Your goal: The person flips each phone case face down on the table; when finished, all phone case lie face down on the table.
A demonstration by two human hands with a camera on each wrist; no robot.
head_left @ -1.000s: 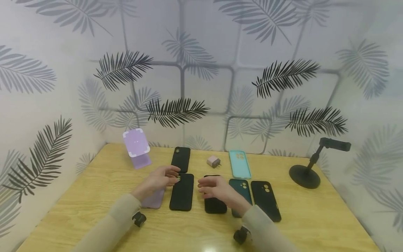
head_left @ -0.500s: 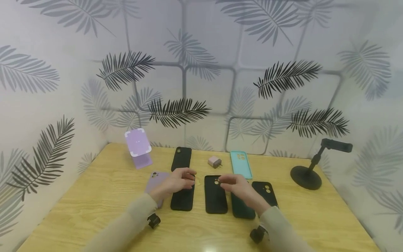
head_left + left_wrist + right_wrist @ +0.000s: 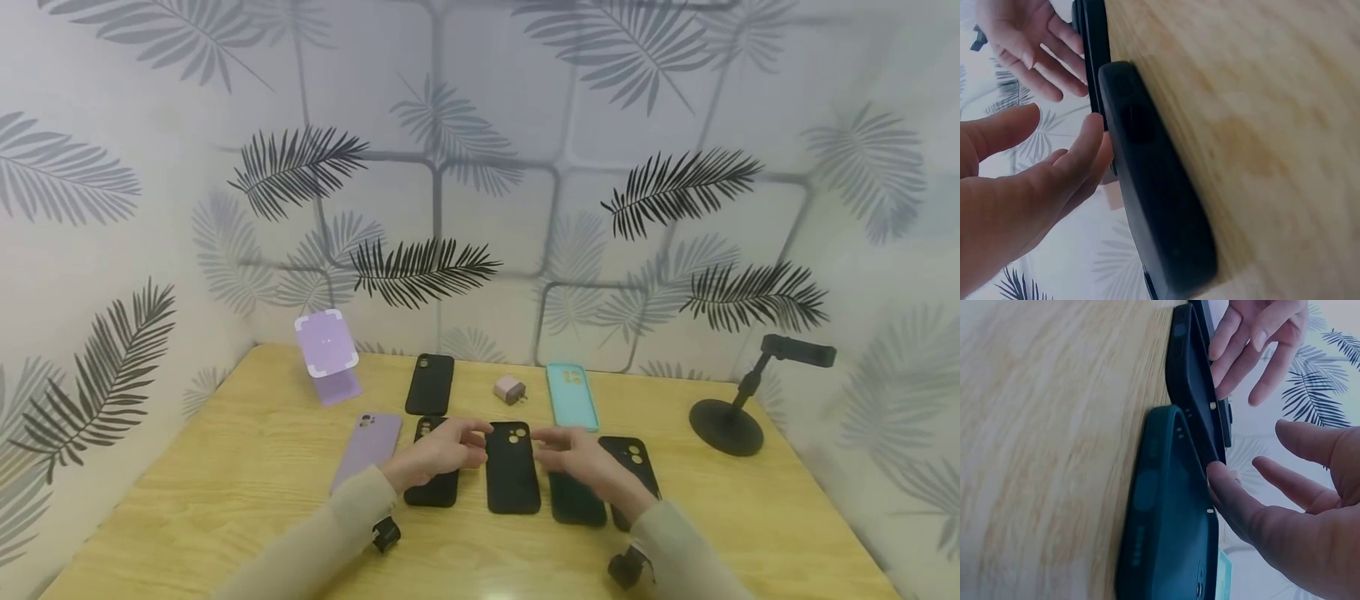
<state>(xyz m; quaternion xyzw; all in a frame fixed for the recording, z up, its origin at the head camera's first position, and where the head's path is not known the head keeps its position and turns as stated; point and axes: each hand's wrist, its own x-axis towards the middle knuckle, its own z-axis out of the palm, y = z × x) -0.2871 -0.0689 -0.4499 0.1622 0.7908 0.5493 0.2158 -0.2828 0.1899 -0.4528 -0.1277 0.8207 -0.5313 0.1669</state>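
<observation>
My left hand (image 3: 444,450) hovers over a black phone case (image 3: 433,492), covering its middle. Its fingertips reach to the left edge of the middle black phone case (image 3: 513,475). On the other side my right hand (image 3: 583,458) hangs above a dark teal phone case (image 3: 577,500), fingertips near the middle case's top right corner. Both hands have relaxed fingers with nothing between them. In the right wrist view the teal case (image 3: 1175,525) lies hollow side up, its rim showing. A black case (image 3: 1154,187) fills the left wrist view.
Further phone cases lie around: lavender (image 3: 369,450) at left, black (image 3: 431,383) behind, turquoise (image 3: 573,398) at back right, black (image 3: 636,467) at right. A pink charger plug (image 3: 509,389) sits behind the middle. A lavender stand (image 3: 328,350) and a black stand (image 3: 727,425) flank them.
Both hands have shifted right across the row of cases. The lavender case has come into full view, and the middle black case now shows between the hands. The cases have stayed in place.
</observation>
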